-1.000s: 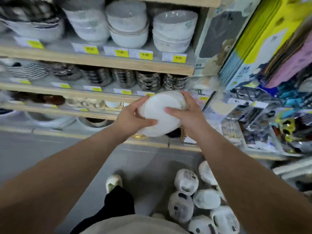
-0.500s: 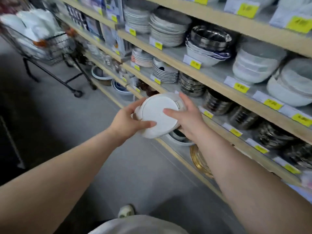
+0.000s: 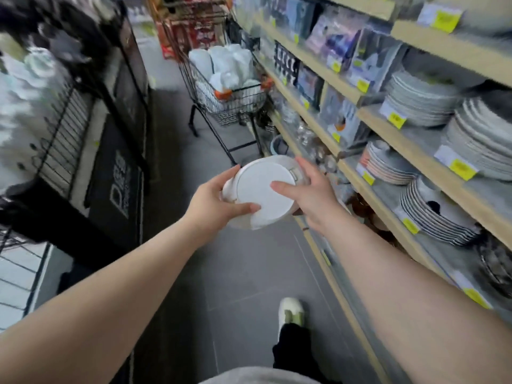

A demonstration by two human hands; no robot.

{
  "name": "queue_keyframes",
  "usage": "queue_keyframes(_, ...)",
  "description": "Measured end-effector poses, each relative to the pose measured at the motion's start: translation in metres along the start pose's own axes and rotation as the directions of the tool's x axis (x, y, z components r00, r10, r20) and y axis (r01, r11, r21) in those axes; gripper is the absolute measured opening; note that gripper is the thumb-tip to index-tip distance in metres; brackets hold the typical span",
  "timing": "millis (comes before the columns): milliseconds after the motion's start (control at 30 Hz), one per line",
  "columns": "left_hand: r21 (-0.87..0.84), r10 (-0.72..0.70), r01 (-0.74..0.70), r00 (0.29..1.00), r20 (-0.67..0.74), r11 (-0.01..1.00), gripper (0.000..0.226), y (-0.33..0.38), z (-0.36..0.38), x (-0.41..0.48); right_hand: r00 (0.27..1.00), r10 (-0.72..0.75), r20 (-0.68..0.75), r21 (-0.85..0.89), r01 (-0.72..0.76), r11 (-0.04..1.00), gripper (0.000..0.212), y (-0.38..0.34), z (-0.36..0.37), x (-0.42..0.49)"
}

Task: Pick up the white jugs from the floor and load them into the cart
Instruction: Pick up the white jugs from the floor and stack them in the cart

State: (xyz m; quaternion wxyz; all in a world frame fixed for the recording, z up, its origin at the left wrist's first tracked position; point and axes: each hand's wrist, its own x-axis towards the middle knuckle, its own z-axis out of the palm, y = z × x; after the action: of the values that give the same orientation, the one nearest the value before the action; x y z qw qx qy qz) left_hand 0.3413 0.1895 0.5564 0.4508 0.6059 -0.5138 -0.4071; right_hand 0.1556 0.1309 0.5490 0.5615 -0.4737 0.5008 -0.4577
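Out over the grey aisle floor (image 3: 249,273), the white jug (image 3: 263,192) is held on its side between both hands, its round flat end turned toward the camera. The left hand (image 3: 213,203) cups the left rim, thumb laid across the disc's lower edge and fingers curled behind. The right hand (image 3: 307,195) clasps the opposite side with its thumb pressed on the disc — a two-sided clamp that probably suits a wide, smooth body whose handle is not in view. Ahead, the wire cart (image 3: 238,106) stands close against the foot of the shelving (image 3: 410,126), parked there, I judge, to leave the aisle open. White jugs (image 3: 227,65) are heaped above its rim, so this one likely wants setting near the closest corner — dropped carelessly, it could slide off the heap.
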Motion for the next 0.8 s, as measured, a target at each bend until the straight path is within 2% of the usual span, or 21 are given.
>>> queue_keyframes(67,0.018,-0.004,0.005,0.999,-0.052,1.000,0.068,-0.003,-0.009,0.036,0.997,0.000,0.075,-0.002,0.000,1.000,0.090,-0.003,0.015,0.049)
queue_keyframes(200,0.008,-0.022,0.024,0.984,-0.178,1.000,0.069,-0.002,-0.022,0.108,0.977,0.005,0.211,-0.007,-0.004,1.000,0.095,-0.013,0.041,0.143)
queue_keyframes(333,-0.023,-0.068,0.064,0.953,-0.294,0.998,0.085,-0.001,-0.037,0.173,0.949,-0.013,0.316,-0.023,0.021,1.000,0.093,-0.031,0.071,0.226)
queue_keyframes(467,-0.049,-0.118,0.108,0.928,-0.354,0.993,0.088,-0.009,-0.066,0.232,0.915,-0.009,0.403,-0.060,0.037,0.998,0.095,-0.040,0.111,0.298)
queue_keyframes(600,-0.058,-0.131,0.117,0.918,-0.375,0.991,0.087,-0.020,-0.109,0.301,0.894,-0.017,0.448,-0.044,0.041,0.998,0.091,-0.044,0.162,0.367)
queue_keyframes(800,-0.030,-0.124,0.122,0.931,-0.343,0.992,0.087,-0.043,-0.196,0.425,0.919,-0.039,0.392,-0.047,0.062,0.997,0.090,-0.049,0.255,0.477)
